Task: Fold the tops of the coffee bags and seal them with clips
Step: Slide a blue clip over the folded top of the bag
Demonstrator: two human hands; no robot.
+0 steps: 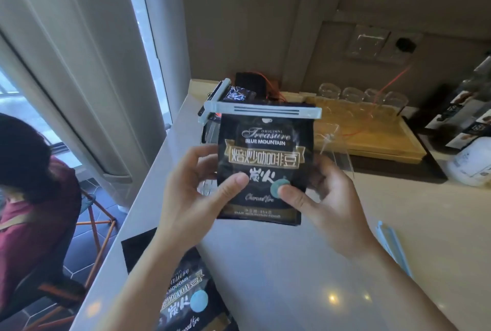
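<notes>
Above the counter, left hand and right hand grip a clipped coffee bag — fingers behind it hidden, probably curled.

Daylight floods in from the window at my left, blown out to near white along the pale curtain, while the back wall sits in dull brown shade. Small ceiling-light reflections glint on the glossy counter near my right forearm. The black coffee bag I hold in both hands is the sharpest thing in view, its gold lettering readable; my left hand and right hand are slightly soft. The wide lens bends the curtain and counter edge, and the glasses and frame edges smear into blur.
</notes>
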